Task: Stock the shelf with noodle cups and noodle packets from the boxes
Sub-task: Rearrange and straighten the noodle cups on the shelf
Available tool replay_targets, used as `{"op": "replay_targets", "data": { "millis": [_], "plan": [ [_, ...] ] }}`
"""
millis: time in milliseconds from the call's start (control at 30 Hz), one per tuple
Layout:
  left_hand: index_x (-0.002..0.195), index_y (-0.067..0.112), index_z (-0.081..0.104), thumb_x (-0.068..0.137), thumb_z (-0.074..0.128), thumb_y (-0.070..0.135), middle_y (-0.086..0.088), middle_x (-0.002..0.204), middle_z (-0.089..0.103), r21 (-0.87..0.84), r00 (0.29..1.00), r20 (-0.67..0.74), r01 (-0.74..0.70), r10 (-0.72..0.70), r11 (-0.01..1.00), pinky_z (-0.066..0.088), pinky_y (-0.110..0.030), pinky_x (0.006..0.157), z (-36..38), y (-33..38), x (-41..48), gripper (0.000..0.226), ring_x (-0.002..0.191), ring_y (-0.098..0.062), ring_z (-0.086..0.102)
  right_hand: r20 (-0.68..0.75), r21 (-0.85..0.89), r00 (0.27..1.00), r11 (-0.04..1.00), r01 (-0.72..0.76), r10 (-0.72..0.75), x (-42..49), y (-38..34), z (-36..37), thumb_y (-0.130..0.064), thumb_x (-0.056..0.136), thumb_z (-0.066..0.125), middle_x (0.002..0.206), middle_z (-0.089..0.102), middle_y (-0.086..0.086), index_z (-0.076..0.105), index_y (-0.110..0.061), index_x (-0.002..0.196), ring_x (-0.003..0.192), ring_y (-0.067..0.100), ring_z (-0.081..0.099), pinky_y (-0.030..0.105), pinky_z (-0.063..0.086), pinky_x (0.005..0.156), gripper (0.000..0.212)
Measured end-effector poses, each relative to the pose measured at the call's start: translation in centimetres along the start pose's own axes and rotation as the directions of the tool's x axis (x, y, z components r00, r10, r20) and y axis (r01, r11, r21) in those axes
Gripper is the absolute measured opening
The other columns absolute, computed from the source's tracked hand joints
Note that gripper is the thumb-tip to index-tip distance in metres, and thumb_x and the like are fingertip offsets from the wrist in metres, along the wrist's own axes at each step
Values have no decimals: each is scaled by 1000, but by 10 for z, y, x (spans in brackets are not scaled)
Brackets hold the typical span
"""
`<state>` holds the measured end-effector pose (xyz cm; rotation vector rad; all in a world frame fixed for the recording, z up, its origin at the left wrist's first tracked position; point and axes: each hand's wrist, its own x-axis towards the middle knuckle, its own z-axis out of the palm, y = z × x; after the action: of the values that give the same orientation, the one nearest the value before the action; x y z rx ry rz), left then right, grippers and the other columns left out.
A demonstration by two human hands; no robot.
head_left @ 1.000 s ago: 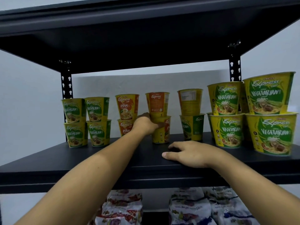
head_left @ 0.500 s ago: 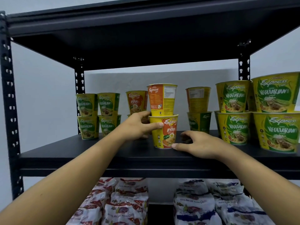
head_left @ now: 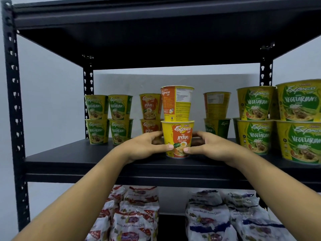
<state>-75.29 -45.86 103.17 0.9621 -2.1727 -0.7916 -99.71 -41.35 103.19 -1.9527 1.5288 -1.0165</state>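
Observation:
A yellow-and-orange Ayam noodle cup [head_left: 177,134] stands on the black shelf board [head_left: 86,157], with a second Ayam cup [head_left: 177,103] stacked on top, its back label facing me. My left hand [head_left: 147,146] grips the lower cup from the left, thumb across its front. My right hand [head_left: 206,146] grips it from the right, thumb on the front too. Behind it stand another Ayam stack [head_left: 150,112] and a stack with a green lower cup [head_left: 217,115].
Green Vegetarian cup stacks [head_left: 108,119] fill the shelf's back left; larger Vegetarian bowls [head_left: 281,120] crowd the right. Noodle packets, red-printed [head_left: 132,214] and blue-printed [head_left: 225,216], lie on the shelf below. The upper shelf board hangs overhead; a perforated black upright [head_left: 14,101] stands at left.
The two-cup Ayam stack has come forward toward the shelf's front. My right hand left the shelf edge and closed on the lower cup; my left hand kept its hold.

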Motion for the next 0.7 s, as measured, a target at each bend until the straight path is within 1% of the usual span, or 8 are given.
{"op": "replay_targets", "data": {
  "millis": [100, 133, 200, 267, 333, 400, 533, 700],
  "plan": [
    [141, 38, 53, 88, 77, 44, 20, 131, 66, 15, 1000, 3, 8, -8, 1000, 46, -20, 95, 0, -2, 1, 59, 119, 3, 61, -11, -50, 1000, 999, 23, -23, -2, -1, 2, -57, 60, 85, 128, 65, -11, 48, -32, 137, 118, 9, 60, 38, 46, 107, 89],
    [141, 38, 53, 88, 77, 43, 20, 130, 67, 13, 1000, 5, 10, -10, 1000, 47, -20, 95, -1, -3, 1, 59, 119, 3, 61, -8, -54, 1000, 998, 23, -23, -2, -1, 2, -57, 60, 85, 130, 64, -10, 48, -32, 139, 120, 10, 59, 39, 45, 109, 91],
    [142, 37, 51, 90, 76, 40, 20, 129, 67, 9, 1000, 15, 11, -11, 1000, 48, -17, 92, -1, -2, 1, 58, 116, 5, 62, 3, -50, 1000, 999, 16, -16, -1, 2, 1, -48, 71, 87, 136, 62, -10, 46, -29, 145, 126, 12, 57, 43, 42, 113, 87],
    [145, 34, 47, 91, 75, 37, 18, 132, 65, 4, 1000, 14, 6, -7, 1000, 49, -21, 98, -1, -3, 0, 61, 119, 3, 61, 9, -53, 1000, 998, 27, -26, 0, 4, 1, -41, 79, 85, 135, 64, -10, 44, -29, 147, 125, 10, 57, 43, 42, 114, 80],
    [150, 32, 42, 94, 72, 31, 13, 137, 63, -13, 1000, 26, 3, -2, 1000, 46, -30, 108, -2, -5, 0, 63, 126, -4, 58, 2, -76, 999, 996, 39, -39, 0, 5, 1, -46, 76, 85, 129, 66, -11, 45, -30, 143, 120, 9, 60, 41, 46, 110, 79],
    [152, 31, 37, 97, 70, 25, 11, 139, 62, -29, 999, 48, -1, 3, 1000, 45, -31, 110, -3, -5, 0, 64, 129, -6, 56, -3, -94, 999, 995, 45, -46, -2, 3, 2, -53, 71, 85, 125, 67, -10, 46, -33, 138, 116, 9, 61, 39, 49, 106, 80],
    [154, 32, 31, 88, 75, 41, 11, 144, 57, 28, 998, 58, -13, 11, 1000, 42, -34, 114, 0, 1, -2, 80, 131, -5, 53, 4, -164, 998, 985, 61, -61, -4, 0, 3, -60, 71, 82, 120, 66, -12, 52, -35, 136, 112, 7, 62, 35, 51, 102, 75],
    [156, 35, 27, 77, 80, 55, 9, 148, 53, 121, 998, 54, 20, -27, 992, 36, -43, 120, 1, 3, 3, 96, 138, -12, 48, -4, -219, 998, 974, 60, -62, -5, -1, 5, -65, 71, 79, 116, 67, -13, 55, -35, 130, 108, 6, 63, 35, 52, 101, 70]
  ]
}}
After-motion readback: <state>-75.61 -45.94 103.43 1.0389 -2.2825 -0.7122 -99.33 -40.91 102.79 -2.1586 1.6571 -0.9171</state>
